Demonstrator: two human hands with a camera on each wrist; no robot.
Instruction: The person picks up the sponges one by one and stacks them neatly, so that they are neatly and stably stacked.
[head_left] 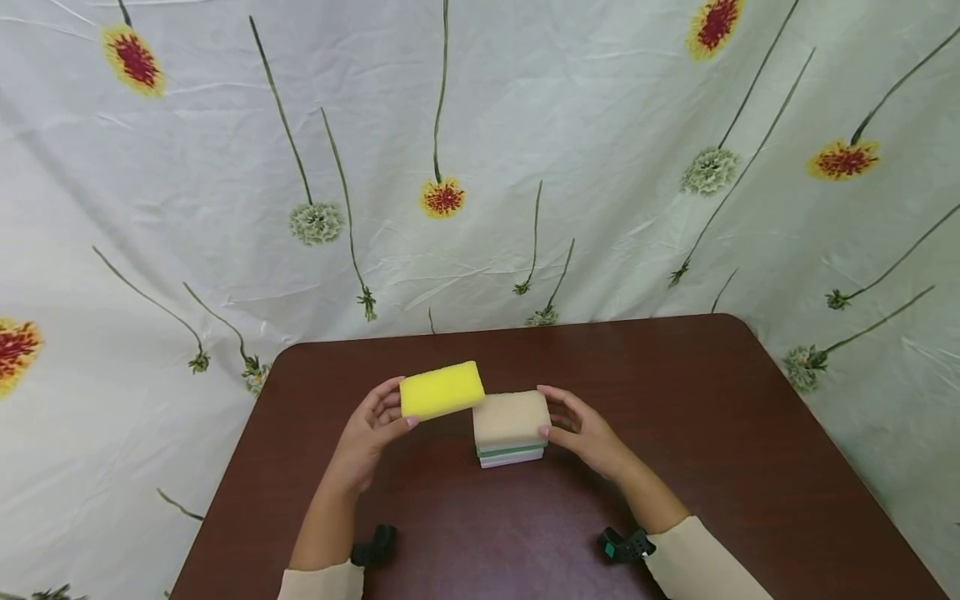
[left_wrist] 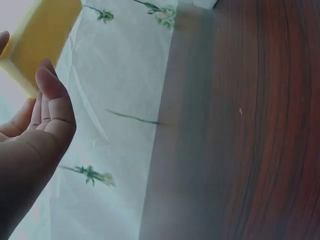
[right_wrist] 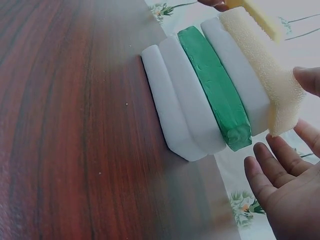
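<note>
My left hand pinches a yellow sponge between thumb and fingers at its left end. The sponge is held up, slightly tilted, its right corner close to a beige sponge; whether they touch I cannot tell. That beige sponge tops a stack, and my right hand grips its right end with thumb and forefinger. Beneath it, the right wrist view shows a white block, a green block with a creased shiny surface, and two more white blocks at the bottom. The other right fingers are spread beside the stack.
The stack stands on a dark reddish-brown table with rounded far corners. Behind and at both sides hangs a white cloth printed with flowers. Dark straps with small devices sit at both wrists.
</note>
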